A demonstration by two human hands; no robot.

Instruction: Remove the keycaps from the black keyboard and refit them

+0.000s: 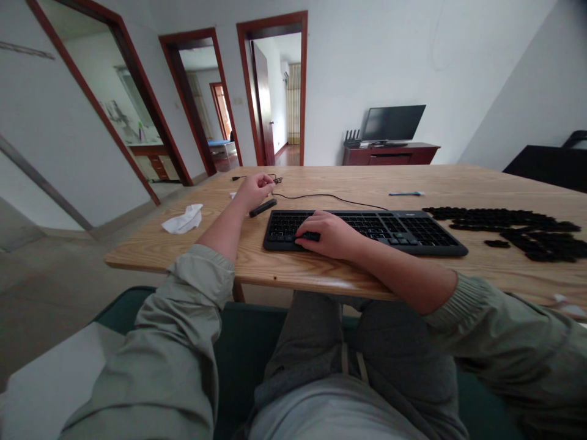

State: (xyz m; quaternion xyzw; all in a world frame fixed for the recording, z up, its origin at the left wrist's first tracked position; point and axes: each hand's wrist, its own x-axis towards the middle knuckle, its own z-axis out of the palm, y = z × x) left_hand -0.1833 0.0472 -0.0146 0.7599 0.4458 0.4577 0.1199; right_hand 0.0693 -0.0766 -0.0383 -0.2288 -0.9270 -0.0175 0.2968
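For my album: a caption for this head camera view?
Right hand on a black keyboard, left hand by a black cable, loose keycaps alongside.

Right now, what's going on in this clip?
A seated person has their right hand curled over the left part of a black keyboard on a wooden table. Their left hand is closed just above a short black stick, near a thin black cable. Loose black keycaps lie in piles right of the keyboard.
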